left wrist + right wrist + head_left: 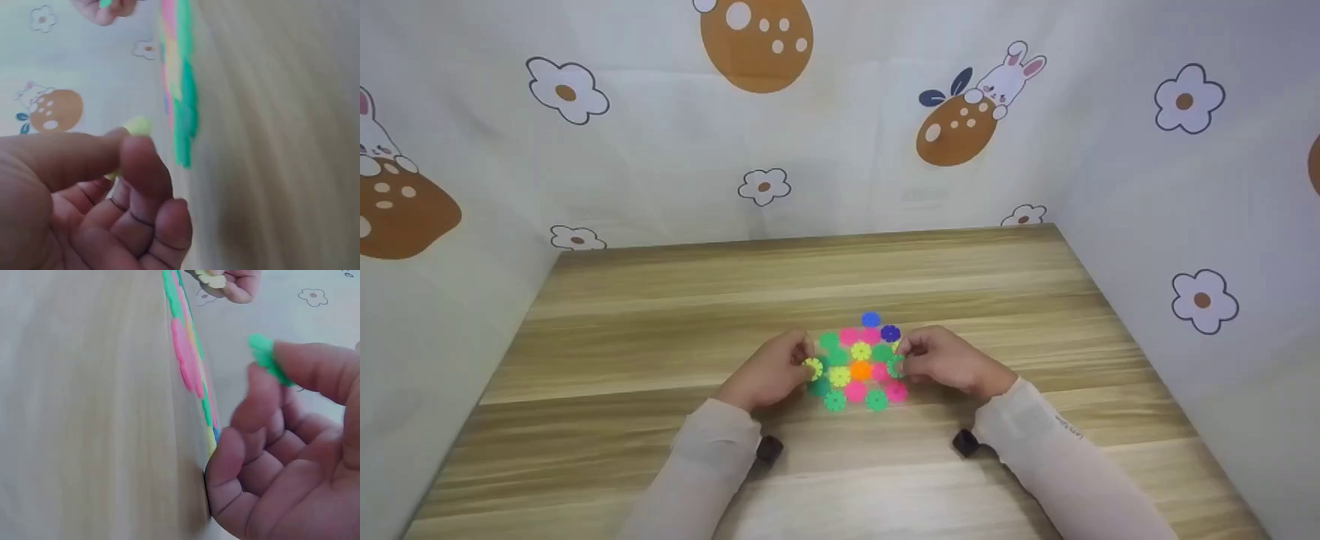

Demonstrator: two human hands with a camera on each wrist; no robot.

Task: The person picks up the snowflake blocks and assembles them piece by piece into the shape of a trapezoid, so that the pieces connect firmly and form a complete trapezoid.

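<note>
Thumb and forefinger of my left hand (776, 367) pinch a yellow snowflake disc (814, 368), held above the table at the left side of a group of flat plastic discs. Opposite it, my right hand (949, 360) pinches a green snowflake disc (263, 354) between thumb and forefinger. Between the hands lie several notched discs: an orange disc (860, 370) in the middle, a yellow disc (839, 376) beside it, a pink disc (856, 391) in front, and green discs (835, 400) along the near edge. At the far side are a blue disc (871, 320) and a dark blue disc (890, 334).
The discs lie on a wood-grain table (660, 285). Pale fabric walls (840, 135) printed with flowers and rabbits enclose its back and sides. A small black device (769, 449) is at the left wrist, another black device (966, 442) at the right.
</note>
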